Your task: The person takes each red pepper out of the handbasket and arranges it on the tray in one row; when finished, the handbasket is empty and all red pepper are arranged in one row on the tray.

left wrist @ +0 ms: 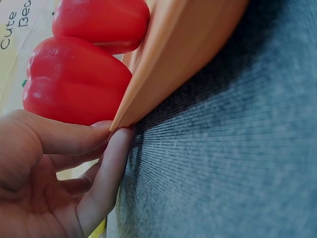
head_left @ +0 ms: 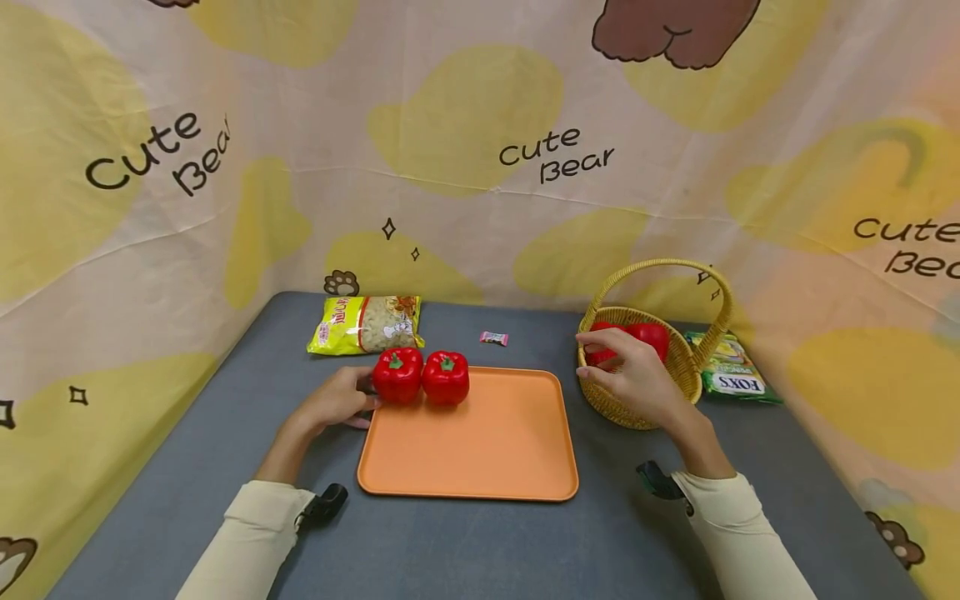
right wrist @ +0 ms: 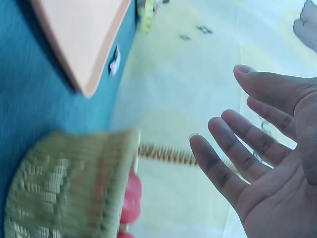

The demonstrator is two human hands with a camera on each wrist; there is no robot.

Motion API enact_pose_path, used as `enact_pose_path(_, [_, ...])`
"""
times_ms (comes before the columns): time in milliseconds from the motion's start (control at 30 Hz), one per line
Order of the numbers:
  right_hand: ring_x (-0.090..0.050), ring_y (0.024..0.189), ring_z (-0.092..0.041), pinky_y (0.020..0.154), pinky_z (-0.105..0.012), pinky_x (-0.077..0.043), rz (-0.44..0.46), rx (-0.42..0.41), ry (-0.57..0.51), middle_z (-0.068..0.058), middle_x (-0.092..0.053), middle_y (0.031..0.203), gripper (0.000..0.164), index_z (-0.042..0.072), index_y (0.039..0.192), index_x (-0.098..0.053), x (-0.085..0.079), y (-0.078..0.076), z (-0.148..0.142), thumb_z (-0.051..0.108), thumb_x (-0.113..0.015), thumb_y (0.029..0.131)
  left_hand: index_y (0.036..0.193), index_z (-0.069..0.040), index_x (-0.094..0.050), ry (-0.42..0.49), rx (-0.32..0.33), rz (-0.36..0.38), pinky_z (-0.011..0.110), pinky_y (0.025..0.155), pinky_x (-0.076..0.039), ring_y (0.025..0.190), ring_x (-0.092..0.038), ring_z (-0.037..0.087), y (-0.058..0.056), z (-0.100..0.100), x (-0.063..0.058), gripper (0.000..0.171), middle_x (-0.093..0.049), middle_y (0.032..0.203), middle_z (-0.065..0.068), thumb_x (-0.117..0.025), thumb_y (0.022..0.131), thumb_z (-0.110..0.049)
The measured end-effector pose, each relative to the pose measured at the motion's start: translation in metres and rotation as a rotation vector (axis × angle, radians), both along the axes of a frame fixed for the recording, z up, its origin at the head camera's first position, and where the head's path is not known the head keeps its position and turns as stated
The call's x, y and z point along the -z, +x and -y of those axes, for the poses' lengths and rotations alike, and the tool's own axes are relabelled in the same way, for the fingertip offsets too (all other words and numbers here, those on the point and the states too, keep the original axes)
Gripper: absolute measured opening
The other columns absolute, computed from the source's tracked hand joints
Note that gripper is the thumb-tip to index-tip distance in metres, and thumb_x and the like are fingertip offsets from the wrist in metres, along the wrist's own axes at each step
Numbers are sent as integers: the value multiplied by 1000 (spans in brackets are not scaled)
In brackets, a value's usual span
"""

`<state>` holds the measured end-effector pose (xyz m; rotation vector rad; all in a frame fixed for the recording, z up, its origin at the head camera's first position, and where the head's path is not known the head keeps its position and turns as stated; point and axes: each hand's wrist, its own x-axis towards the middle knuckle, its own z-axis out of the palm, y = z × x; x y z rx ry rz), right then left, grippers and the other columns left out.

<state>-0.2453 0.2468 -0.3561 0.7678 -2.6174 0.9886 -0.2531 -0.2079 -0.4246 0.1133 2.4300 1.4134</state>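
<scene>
Cartoon cloth (head_left: 465, 108) backs the grey desk (head_left: 465, 550). The left hand (head_left: 337, 400) pinches the orange tray (head_left: 480, 450) beside two red peppers (head_left: 397, 379) on its far-left corner; tilting could roll them. The right hand (head_left: 637, 375), empty, fingers loosely spread, hovers over the basket (head_left: 615, 412) of red things (head_left: 652, 336); snagging its handle (head_left: 660, 263) could tip it.

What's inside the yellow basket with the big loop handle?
Two red things show inside the basket. In the head view, the right hand partly covers one; whatever lies underneath them is hidden.
</scene>
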Motion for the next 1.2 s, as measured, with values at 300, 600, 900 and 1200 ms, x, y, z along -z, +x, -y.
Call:
enact_pose_path(300, [-71, 110, -38, 84, -13, -54, 107, 134, -12, -20, -71, 129, 51, 8, 143, -64, -11, -14, -41, 18, -80, 96, 148, 14, -46, 4, -2, 9, 40, 72, -68, 99, -69, 26, 1, 0, 0, 55, -63, 129, 29, -62, 97, 2])
enact_pose_path(600, [-66, 124, -40, 87, -21, -56, 263, 157, -3, -23, -66, 139, 62, 3, 150, -56, -10, -44, -62, 27, -79, 97, 148, 14, -47, 26, 1, 8, 40, 73, -68, 100, -69, 28, 1, 2, -1, 54, -62, 129, 29, -61, 97, 3])
enact_pose_path(900, [-57, 136, -47, 109, -55, -53, 405, 113, -6, -27, -55, 151, 69, 0, 156, -46, -14, -63, -73, 25, -76, 99, 148, 13, -47, 32, 4, 14, 40, 74, -68, 99, -69, 27, 0, 2, 2, 54, -63, 128, 29, -62, 98, 1])
enact_pose_path(1200, [-48, 143, -49, 116, -61, -46, 486, 87, 6, -31, -48, 156, 73, -3, 159, -40, -11, -78, -76, 21, -74, 100, 148, 15, -46, 56, 17, 6, 41, 72, -68, 97, -68, 26, 3, 4, 0, 55, -63, 127, 29, -62, 97, 3])
